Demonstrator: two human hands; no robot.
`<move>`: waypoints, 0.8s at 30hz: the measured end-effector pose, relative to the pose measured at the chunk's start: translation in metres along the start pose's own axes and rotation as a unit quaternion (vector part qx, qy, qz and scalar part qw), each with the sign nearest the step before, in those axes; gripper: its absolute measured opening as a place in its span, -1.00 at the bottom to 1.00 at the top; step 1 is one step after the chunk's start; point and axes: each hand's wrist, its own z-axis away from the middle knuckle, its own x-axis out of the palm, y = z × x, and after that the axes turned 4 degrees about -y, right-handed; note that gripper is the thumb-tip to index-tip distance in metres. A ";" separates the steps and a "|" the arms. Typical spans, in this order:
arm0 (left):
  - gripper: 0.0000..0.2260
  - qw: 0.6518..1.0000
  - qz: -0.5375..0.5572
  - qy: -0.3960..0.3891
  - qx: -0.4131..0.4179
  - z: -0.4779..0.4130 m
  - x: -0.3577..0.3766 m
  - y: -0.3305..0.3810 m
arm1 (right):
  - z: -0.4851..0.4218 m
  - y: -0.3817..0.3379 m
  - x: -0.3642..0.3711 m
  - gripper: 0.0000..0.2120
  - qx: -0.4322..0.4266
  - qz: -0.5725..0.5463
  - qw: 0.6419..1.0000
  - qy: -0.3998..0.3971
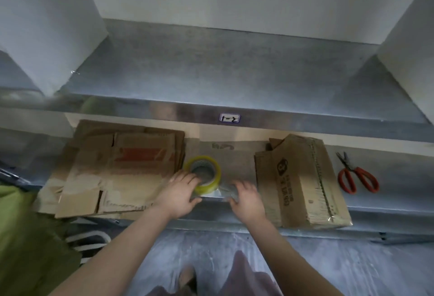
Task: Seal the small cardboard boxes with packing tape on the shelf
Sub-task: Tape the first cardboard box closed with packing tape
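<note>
Forearms reach forward over the shelf (399,173) edge, hands near each other but not touching.

Left hand (178,193): fingers curled over the near rim of the roll (203,173), holding it down. The roll is yellowish packing tape, lying flat, hole up, on a cardboard sheet (234,154) at mid-shelf.

Right hand (246,198): fingers curled just right of the roll. It looks to be pinching a clear strip (219,193) drawn off the roll, but motion blur leaves the grip uncertain.

Progress, judged: early.
- No box stands assembled and none shows a taped seam.
- Left of the roll, a flat stack (122,168) of unfolded cartons lies untouched.
- Right of the roll, a bundle (298,182) of flattened cartons stands on edge, seemingly still in plastic wrap.
- Red-handled scissors (357,175) lie further right, well apart from both hands.
- Left to do: form the boxes, close the flaps, lay and cut tape. In effect the whole job, with only the tape end started.

Writing:
- Label (230,118) on the front lip of the upper shelf, handwritten, reads about "1-2".
- Bundle: black round logo and a column of black characters, not legible.
- Flat stack: red printed band, no readable text.
- Sheet: a green mark near its far edge, unreadable.
</note>
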 end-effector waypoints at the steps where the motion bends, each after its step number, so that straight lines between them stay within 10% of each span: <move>1: -0.53 1.000 -0.001 -0.001 0.012 -0.004 0.000 -0.003 | -0.002 0.001 0.001 -0.54 0.011 0.000 1.000 0.001; 24: -0.69 0.973 0.197 0.024 0.117 -0.025 -0.036 -0.016 | -0.005 -0.018 -0.025 -0.94 0.020 -0.147 0.983 0.113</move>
